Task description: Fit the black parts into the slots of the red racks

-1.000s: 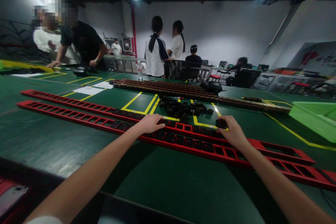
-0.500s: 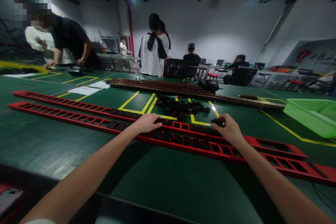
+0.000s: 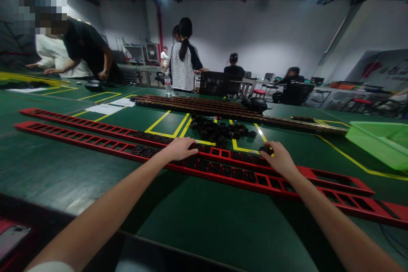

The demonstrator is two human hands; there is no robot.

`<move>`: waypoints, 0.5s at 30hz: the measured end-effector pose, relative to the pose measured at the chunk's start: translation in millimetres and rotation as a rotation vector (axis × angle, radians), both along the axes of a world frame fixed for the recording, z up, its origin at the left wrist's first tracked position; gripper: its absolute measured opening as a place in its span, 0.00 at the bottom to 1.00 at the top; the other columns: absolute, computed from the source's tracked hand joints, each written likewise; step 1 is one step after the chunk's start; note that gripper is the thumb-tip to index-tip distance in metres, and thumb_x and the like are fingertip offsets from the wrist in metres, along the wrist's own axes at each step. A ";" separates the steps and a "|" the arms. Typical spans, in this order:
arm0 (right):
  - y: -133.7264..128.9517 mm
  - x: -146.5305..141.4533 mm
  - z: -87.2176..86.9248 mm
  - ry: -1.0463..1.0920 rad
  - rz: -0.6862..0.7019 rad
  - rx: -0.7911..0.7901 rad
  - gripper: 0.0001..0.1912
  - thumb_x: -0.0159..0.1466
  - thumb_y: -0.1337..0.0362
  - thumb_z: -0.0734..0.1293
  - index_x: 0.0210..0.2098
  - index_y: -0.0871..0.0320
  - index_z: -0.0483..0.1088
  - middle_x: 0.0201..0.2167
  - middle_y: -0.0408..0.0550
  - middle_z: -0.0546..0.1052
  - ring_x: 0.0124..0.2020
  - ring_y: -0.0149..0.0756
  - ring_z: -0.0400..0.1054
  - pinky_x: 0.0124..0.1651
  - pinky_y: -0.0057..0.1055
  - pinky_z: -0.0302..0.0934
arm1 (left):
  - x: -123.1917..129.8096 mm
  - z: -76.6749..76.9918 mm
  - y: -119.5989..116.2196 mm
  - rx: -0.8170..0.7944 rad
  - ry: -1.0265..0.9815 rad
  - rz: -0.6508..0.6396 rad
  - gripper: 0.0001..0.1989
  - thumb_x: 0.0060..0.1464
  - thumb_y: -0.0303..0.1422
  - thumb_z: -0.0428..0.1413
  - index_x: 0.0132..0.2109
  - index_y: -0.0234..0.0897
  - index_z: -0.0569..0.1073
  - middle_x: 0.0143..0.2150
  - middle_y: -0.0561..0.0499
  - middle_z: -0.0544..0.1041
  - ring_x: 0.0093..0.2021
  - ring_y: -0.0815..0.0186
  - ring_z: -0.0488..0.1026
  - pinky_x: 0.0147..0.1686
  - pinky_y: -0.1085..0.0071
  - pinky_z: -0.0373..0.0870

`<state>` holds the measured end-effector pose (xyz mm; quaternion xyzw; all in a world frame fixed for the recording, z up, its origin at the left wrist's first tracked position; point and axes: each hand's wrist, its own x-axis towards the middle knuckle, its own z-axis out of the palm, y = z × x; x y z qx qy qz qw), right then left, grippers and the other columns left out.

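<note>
Two long red slotted frames [image 3: 274, 182] lie side by side across the green table [image 3: 204, 216], with square black parts [image 3: 227, 171] seated in several of their slots. On the frames, near their middle, rests my left hand [image 3: 180, 149]. Its fingers curl downward, and a dark patch shows between thumb and forefinger; what is in its grip is hidden. My right hand [image 3: 280, 159] pinches a small black part [image 3: 265, 150] just above the farther frame. Beyond the frames is a loose pile of black parts [image 3: 219, 131].
Long brown rails [image 3: 191, 104] lie behind the pile. A green basket [image 3: 376, 140] stands at the right, a water bottle [image 3: 167, 85] at the far edge. White papers [image 3: 103, 109] lie to the left. A co-worker [image 3: 86, 46] leans over the table at far left.
The view has shifted slightly. Both hands stay nearly in place, the right still pinching the black part. In the background, people have moved a little.
</note>
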<state>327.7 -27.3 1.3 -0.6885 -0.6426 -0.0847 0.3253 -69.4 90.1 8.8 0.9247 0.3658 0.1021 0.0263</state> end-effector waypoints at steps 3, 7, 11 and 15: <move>-1.7 -7.2 3.4 0.174 0.087 -0.053 0.19 0.58 0.57 0.65 0.48 0.57 0.69 0.47 0.57 0.76 0.45 0.48 0.74 0.49 0.45 0.70 | 0.3 -0.3 0.3 -0.002 0.002 0.008 0.22 0.63 0.48 0.48 0.53 0.37 0.71 0.51 0.43 0.76 0.51 0.55 0.73 0.49 0.63 0.66; -5.7 -14.8 7.9 0.265 0.161 -0.118 0.17 0.60 0.60 0.64 0.49 0.54 0.68 0.46 0.54 0.78 0.47 0.48 0.75 0.47 0.45 0.72 | 0.6 -1.6 1.4 -0.004 -0.002 0.006 0.22 0.63 0.48 0.48 0.53 0.38 0.71 0.51 0.43 0.76 0.52 0.55 0.73 0.50 0.63 0.65; -7.0 -15.5 9.7 0.165 0.092 -0.086 0.14 0.60 0.60 0.64 0.44 0.56 0.72 0.43 0.55 0.80 0.43 0.47 0.76 0.45 0.43 0.71 | -0.3 -2.5 2.1 0.008 -0.006 -0.006 0.22 0.63 0.48 0.47 0.53 0.38 0.71 0.51 0.43 0.76 0.51 0.55 0.73 0.49 0.64 0.66; -7.6 -14.6 12.1 0.039 0.003 -0.181 0.11 0.63 0.59 0.62 0.36 0.55 0.74 0.35 0.52 0.81 0.36 0.45 0.75 0.41 0.40 0.69 | 0.2 -2.7 2.6 0.005 0.010 -0.004 0.23 0.63 0.49 0.46 0.53 0.37 0.71 0.51 0.42 0.76 0.51 0.55 0.72 0.49 0.64 0.65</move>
